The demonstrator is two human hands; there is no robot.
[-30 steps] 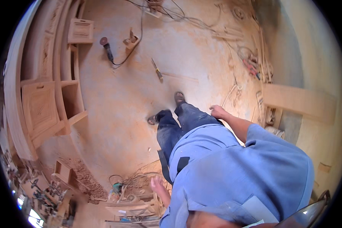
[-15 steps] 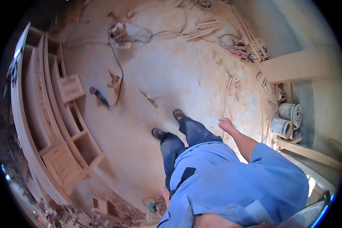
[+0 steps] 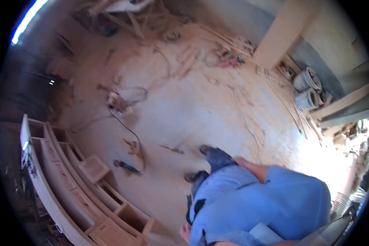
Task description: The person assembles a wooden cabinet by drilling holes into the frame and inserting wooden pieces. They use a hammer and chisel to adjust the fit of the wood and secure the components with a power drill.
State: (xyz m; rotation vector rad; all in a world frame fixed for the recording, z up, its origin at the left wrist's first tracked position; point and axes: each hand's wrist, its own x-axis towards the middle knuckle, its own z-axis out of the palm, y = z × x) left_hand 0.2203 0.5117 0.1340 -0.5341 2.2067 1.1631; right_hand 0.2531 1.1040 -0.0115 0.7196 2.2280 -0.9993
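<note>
My right hand (image 3: pixel 242 163) hangs beside the front of my right thigh; motion smears its fingers, and I make out nothing in it. Low by my left hip, only a small part of my left hand (image 3: pixel 185 233) shows past the blue shirt (image 3: pixel 270 197); its grip is hidden. Ahead of my feet, a slim hand tool with a yellow handle (image 3: pixel 177 151) lies on the dusty floor. Left of it rest a dark corded power tool (image 3: pixel 126 166) and a small wooden piece (image 3: pixel 134 147) near the cord.
A long wooden cabinet (image 3: pixel 76 174) with open compartments lies on the left. Another corded tool (image 3: pixel 118 102) sits farther off. A red power tool (image 3: pixel 230 62) and wood strips (image 3: pixel 188 61) lie at the far side. Buckets (image 3: pixel 306 99) stand right, near a broad board (image 3: pixel 281 37).
My view has swung, so floor things and the cabinet sit lower and more of the far room shows. My right hand has come in from out at the side to my thigh.
</note>
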